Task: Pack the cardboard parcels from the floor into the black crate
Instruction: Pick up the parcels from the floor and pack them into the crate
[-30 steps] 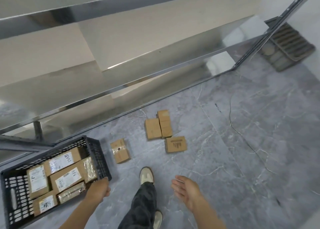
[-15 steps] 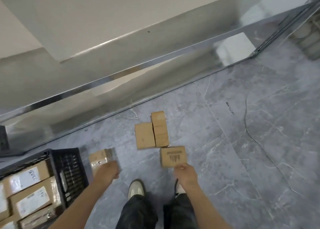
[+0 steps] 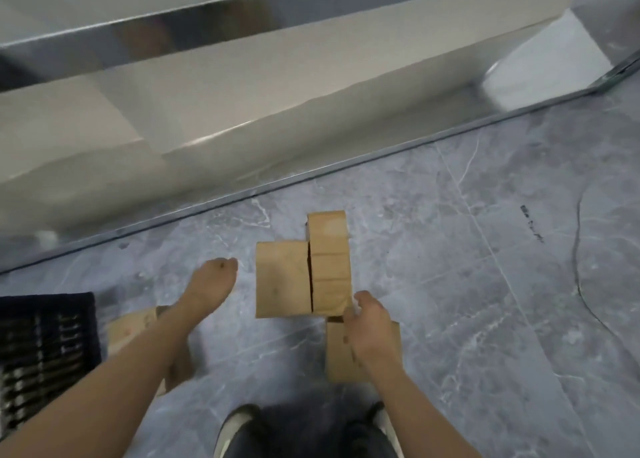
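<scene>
1. Hold: right hand covers the single parcel, well right of the black crate. Its fingers curl over the far edge, grasping it, I judge for lifting.
2. Left hand is released, fingers straight, stretched toward the paired parcels.
3. Parcels are plain tan cardboard; a fourth parcel lies just beside the crate.

Square parcel: plain tan cardboard.
Long parcel, touching its right side: same tan, paler glare patch near top.
Near parcel, below-right of it: tan.
Fourth parcel, lower left of it: paler tan.
Black crate, far left of it: black lattice wall.
Floor around it: grey marble, white veins.
Shelf beyond it: silver, mirror-like.
Shoes below it: cream.
Trousers: dark.
</scene>
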